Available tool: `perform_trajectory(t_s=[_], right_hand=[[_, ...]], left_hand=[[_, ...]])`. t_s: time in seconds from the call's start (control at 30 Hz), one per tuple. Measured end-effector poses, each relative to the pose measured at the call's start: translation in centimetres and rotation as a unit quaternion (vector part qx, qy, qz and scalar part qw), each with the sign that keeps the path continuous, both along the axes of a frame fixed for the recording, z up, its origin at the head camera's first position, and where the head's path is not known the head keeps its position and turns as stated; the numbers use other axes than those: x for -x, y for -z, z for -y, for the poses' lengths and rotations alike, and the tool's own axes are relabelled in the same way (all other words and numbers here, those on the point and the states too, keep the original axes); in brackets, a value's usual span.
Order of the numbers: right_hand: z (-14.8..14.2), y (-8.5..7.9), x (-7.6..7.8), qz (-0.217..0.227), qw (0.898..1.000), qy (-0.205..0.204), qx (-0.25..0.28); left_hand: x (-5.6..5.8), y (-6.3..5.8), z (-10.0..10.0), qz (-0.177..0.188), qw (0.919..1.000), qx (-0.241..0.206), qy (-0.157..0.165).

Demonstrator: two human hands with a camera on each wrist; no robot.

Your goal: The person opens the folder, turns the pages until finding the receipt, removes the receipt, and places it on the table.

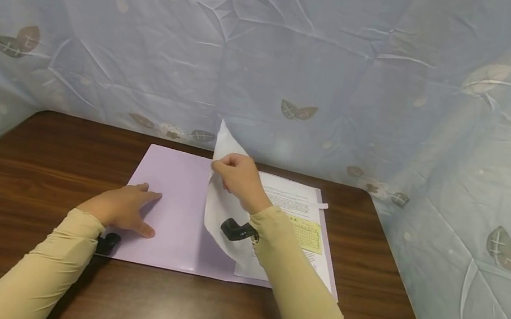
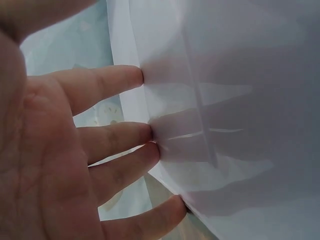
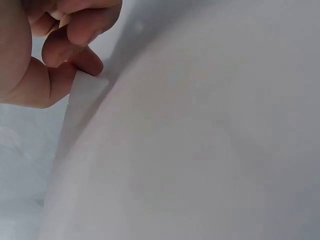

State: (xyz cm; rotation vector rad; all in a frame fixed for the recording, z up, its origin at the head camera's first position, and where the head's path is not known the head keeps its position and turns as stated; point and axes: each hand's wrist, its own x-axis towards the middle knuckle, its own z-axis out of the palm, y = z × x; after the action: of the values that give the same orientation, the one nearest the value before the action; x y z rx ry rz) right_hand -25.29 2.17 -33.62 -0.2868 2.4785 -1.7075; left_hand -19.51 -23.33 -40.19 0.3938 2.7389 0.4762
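A pale purple folder (image 1: 178, 203) lies spread open on the table. My left hand (image 1: 124, 207) rests on its left cover with the fingers spread; in the left wrist view the fingertips (image 2: 145, 131) touch a smooth, pale, shiny surface. Between thumb and fingers, my right hand (image 1: 244, 180) pinches the edge of a white sheet of paper (image 1: 216, 207), which stands raised and curved over the folder's middle. The right wrist view shows this pinch at the edge of the sheet (image 3: 175, 140). Under the right forearm lies a printed page (image 1: 287, 194) with a yellow gridded slip (image 1: 310, 236) on it.
A small white tab (image 1: 322, 206) sticks out past the folder's right edge. The dark wooden table (image 1: 158, 302) reaches back to a blue-grey patterned cloth (image 1: 263, 58), which also hangs along both sides. A black wrist mount (image 1: 238, 230) sits at the right cuff.
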Motion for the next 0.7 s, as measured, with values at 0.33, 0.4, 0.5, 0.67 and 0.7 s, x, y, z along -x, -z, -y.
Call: perform_trajectory(t_s=[0.33,0.4,0.5,0.67,0.7], right_hand=[[2.7,2.5,-0.7,0.003,0.997,-0.013,-0.080],[2.9,3.0,-0.7,0.004,0.995,-0.019,-0.095],[3.3,3.7,-0.8,0.000,0.992,-0.033,-0.122],[3.3,4.7,-0.8,-0.006,0.990,-0.057,-0.127],[3.2,4.8,-0.8,-0.006,0.990,-0.062,-0.124]], left_hand=[[0.7,-0.3,0.0,-0.110,0.9935,-0.031,-0.004],[0.8,-0.6,-0.1,-0.151,0.9863,-0.060,-0.029],[1.0,-1.0,-0.3,-0.161,0.9796,-0.105,-0.059],[1.2,-0.9,-0.8,-0.075,0.9779,-0.182,-0.070],[1.2,-0.8,-0.8,-0.055,0.9762,-0.196,-0.075]])
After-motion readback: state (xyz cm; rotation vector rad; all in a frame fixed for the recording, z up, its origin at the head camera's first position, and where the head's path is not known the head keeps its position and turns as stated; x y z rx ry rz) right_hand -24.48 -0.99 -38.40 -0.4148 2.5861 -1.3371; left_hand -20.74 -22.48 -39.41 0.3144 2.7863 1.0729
